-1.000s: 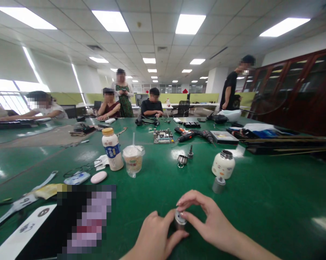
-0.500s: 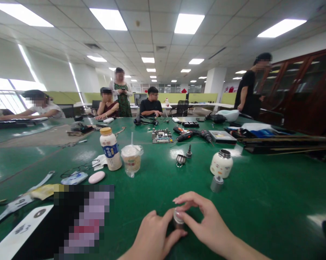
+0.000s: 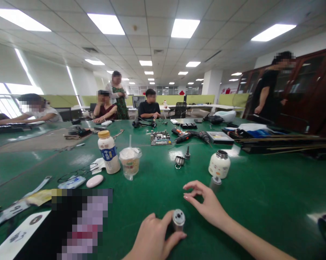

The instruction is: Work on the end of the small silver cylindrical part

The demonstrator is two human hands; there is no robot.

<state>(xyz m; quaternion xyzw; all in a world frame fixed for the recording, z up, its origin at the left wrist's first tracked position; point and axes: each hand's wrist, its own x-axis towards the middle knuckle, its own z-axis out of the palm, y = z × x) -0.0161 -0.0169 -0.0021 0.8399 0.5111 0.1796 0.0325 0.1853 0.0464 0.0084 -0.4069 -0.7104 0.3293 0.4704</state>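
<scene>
A small metal cylinder (image 3: 179,219) stands upright on the green table, with dark holes in its round top. My left hand (image 3: 156,234) grips its side between thumb and fingers. To the right and farther off, my right hand (image 3: 205,202) is raised with thumb and forefinger apart, nothing between them. Just beyond it stands a second metal cylinder (image 3: 215,183), in front of a cream-coloured jar (image 3: 219,165) without a lid. A small metal cup-like part (image 3: 179,161) and a dark fitting (image 3: 187,153) lie ahead of my hands.
A milk tea bottle (image 3: 109,153) and a plastic cup with a straw (image 3: 130,162) stand left of centre. Farther back are a circuit board (image 3: 160,137) and power drills (image 3: 182,137). Several people are around the table; one person (image 3: 268,88) stands at the right.
My right hand has come off the cylinder and moved right and away, uncovering its top. My left hand still holds it. The standing person at the right has shifted further right.
</scene>
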